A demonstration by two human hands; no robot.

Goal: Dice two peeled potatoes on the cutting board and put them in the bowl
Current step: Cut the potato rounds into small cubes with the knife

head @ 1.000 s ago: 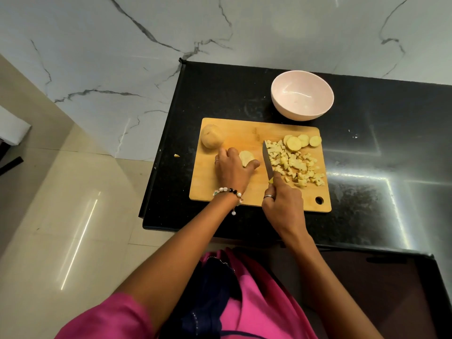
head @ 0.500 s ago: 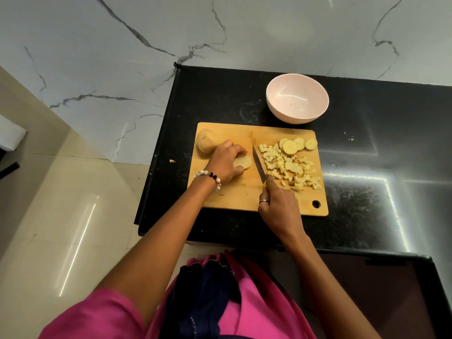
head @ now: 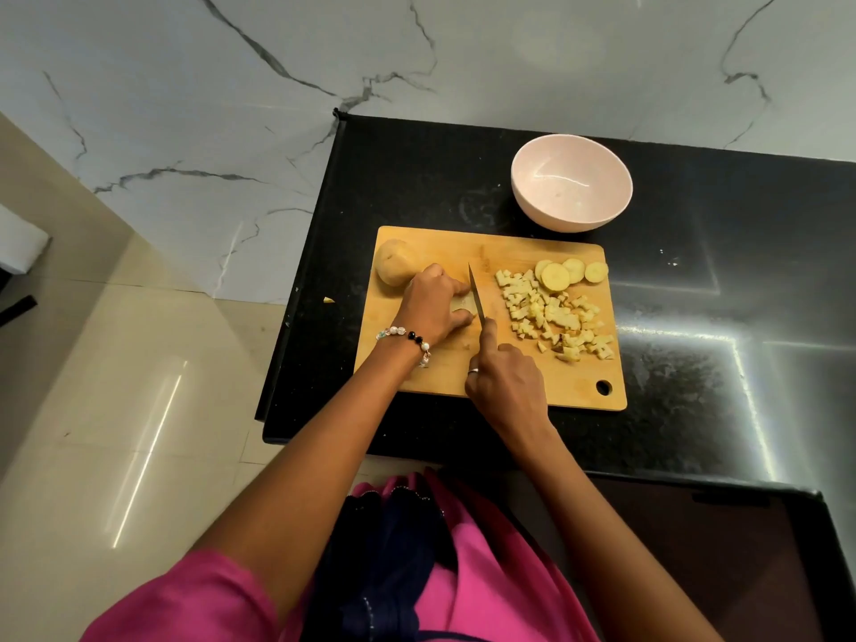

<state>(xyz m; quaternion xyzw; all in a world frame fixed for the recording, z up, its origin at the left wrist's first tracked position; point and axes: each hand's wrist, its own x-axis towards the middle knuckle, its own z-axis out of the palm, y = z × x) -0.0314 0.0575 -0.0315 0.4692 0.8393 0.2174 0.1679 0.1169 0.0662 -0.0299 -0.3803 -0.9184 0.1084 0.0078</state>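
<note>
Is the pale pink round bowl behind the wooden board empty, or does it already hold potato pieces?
Empty. The pale pink round bowl shows only its bare glossy inside.

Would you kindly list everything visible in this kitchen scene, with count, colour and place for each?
cutting board: one, wooden, on the counter
counter: one, black, against the wall
bowl: one, pale pink, behind the board
whole potato: one, tan, board's far left corner
potato piece: one, pale yellow, under the left hand
diced potato: a pile, pale yellow, right part of the board
potato slices: three, yellow, behind the pile
knife: one, steel blade, beside the held piece
scrap: one, yellowish, counter's left edge
left hand: holds the potato piece
right hand: grips the knife
</note>
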